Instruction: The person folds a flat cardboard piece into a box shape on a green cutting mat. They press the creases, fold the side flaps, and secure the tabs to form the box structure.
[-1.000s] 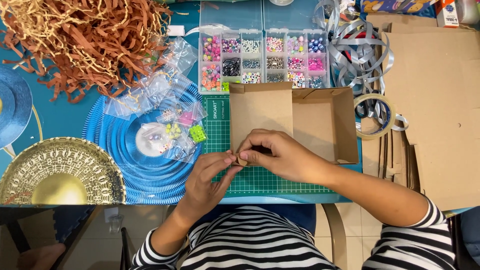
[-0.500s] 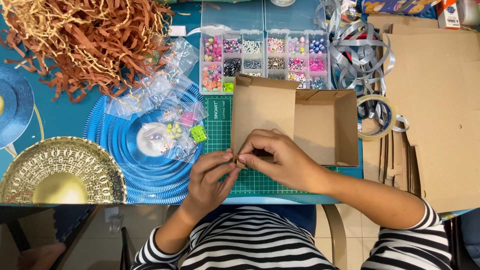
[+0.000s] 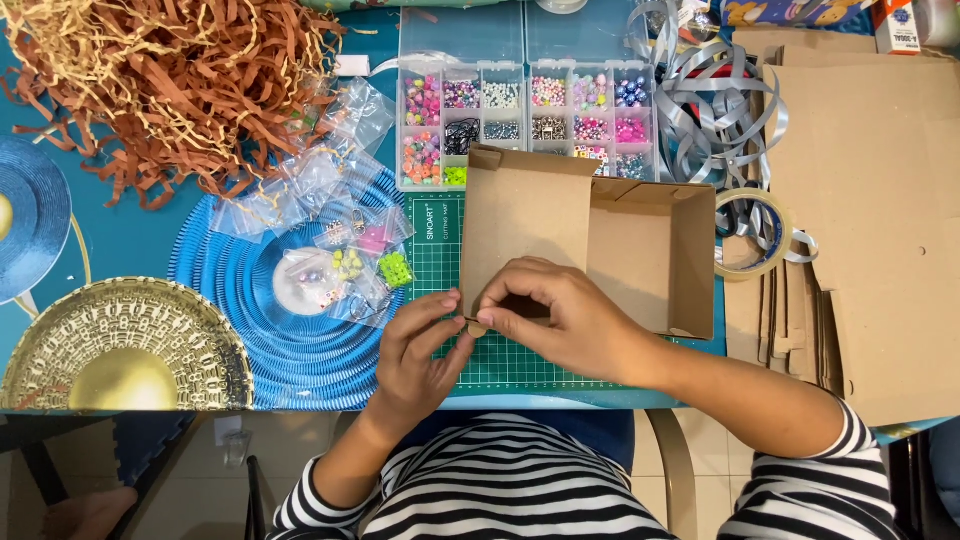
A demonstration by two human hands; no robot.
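Head view looks straight down on a teal surface (image 3: 130,240) whose near edge runs just past the person's striped sleeves. Both hands meet at the near left corner of a brown cardboard box (image 3: 585,240) lying open on a green cutting mat (image 3: 440,255). The left hand (image 3: 418,345) pinches with thumb and forefinger closed on a small flap at that corner, and the right hand (image 3: 560,315) curls its fingers over the box's near edge, its grip closed on the cardboard; what sits between the fingertips is too small to make out. Open mat shows only in a narrow strip left of the box and below the hands. Beyond the box, touching its far edge, stands a clear bead organiser (image 3: 525,125) with 2 rows of small compartments holding pink, white, dark and mixed-colour beads. Left of the mat, small clear bags (image 3: 340,235) with beads lie on a blue ridged round plate (image 3: 270,320); a gold patterned plate (image 3: 125,345) sits at the near edge. Shredded brown paper (image 3: 160,85) fills the far left corner. Right of the box are a tape roll (image 3: 752,235), silver ribbon (image 3: 700,95) and flat cardboard sheets (image 3: 870,220), cut off at the right edge.
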